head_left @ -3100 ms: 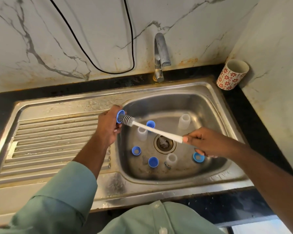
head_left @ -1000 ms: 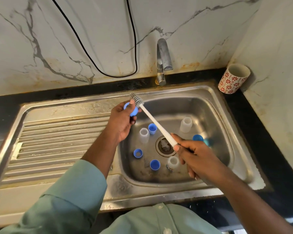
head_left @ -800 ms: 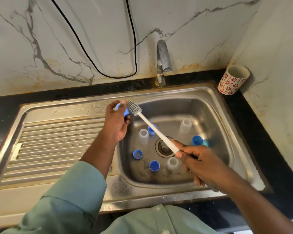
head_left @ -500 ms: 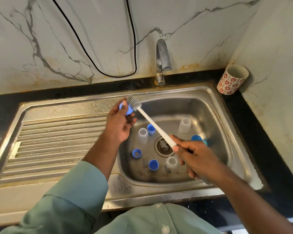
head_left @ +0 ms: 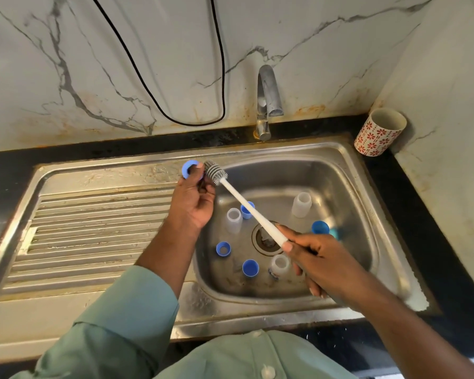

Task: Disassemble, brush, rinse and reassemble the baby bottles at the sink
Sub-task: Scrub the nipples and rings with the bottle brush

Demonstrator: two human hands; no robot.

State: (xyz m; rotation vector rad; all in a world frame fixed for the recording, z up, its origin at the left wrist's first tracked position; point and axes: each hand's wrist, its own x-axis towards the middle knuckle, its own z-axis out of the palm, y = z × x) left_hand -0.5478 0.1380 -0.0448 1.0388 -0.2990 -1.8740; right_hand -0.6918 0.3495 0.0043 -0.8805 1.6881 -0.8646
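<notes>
Your left hand (head_left: 193,198) pinched a blue bottle ring (head_left: 190,169) between curled fingers, held above the sink's (head_left: 372,242) back-left rim. Your right hand (head_left: 316,259) was curled round the white handle of the bottle brush (head_left: 246,207), whose grey bristle head lay just beside the ring; contact between them could not be confirmed. Inside the sink basin, three clear bottle bodies (head_left: 301,205) stood upright around the drain (head_left: 266,240). Four further blue parts (head_left: 250,268) sat on the basin floor near the drain. A patterned cup (head_left: 379,132) stood on the bench beyond the sink's back-right corner. The tap (head_left: 267,101) rose behind the sink's rear edge.
</notes>
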